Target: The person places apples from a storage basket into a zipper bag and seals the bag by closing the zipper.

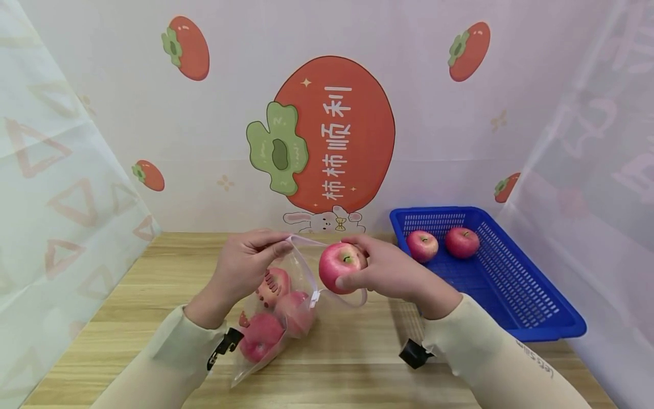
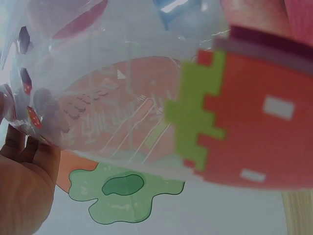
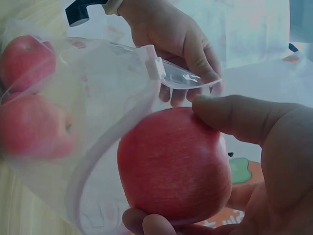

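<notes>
Fruit filled both the bag and the basket, with one red apple (image 1: 333, 268) held between them at the mouth of the clear bag (image 1: 293, 267). The right hand (image 1: 385, 272) gripped this apple with the thumb on one side and curled fingers on the other, its stem end showing in the head view. Whether any of the apple had crossed the rim could not be told.

The left hand (image 1: 242, 267) pinched the bag's rim between thumb and fingers, and the mouth gaped towards the right hand. A small whitish slider (image 1: 314, 299) sat on the rim, just beside the held apple. Below, three bagged apples (image 1: 261, 338) lay bunched together, seen through the film. The left wrist view showed a blocky strawberry print (image 2: 254, 117) on the bag, large and close to the camera.

On the right of the worktop (image 1: 357, 352) stood a blue basket (image 1: 526, 278) with perforated walls. Two loose apples (image 1: 462, 242) lay near its far left corner, a little apart from each other. The right forearm passed in front of the basket's near left part. Both sleeves (image 1: 490, 346) were pale, and behind everything hung a whitish backdrop (image 1: 409, 34) printed with a big orange-red persimmon (image 1: 357, 130).
</notes>
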Demonstrator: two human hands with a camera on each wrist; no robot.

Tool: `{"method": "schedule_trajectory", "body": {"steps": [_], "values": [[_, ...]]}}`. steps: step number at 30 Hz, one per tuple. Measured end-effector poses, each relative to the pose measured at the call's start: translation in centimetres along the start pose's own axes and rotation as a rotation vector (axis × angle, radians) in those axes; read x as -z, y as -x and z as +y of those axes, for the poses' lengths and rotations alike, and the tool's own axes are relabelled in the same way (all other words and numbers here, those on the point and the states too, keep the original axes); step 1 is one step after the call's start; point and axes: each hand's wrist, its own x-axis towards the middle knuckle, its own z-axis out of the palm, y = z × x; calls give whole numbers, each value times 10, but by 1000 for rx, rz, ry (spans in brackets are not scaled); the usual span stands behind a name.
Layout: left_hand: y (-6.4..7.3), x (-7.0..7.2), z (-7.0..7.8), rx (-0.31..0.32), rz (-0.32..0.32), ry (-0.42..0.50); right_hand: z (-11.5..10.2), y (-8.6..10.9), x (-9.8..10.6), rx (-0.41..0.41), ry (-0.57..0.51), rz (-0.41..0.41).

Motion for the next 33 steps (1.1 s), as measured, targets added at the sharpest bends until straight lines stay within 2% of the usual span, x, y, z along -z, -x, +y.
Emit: {"method": "schedule_trajectory", "body": {"steps": [7, 14, 21, 33], "values": [[0, 0, 0, 1, 3, 10, -1, -3, -10, -12, 23, 50], [0, 1, 0, 16, 8, 4, 1, -3, -14, -24, -40, 43], [0, 0, -2, -32, 3, -9, 3, -3, -8, -20, -28, 35], [0, 1, -1, -27, 2, -20, 17, -1, 8, -37, -10, 61]]}}
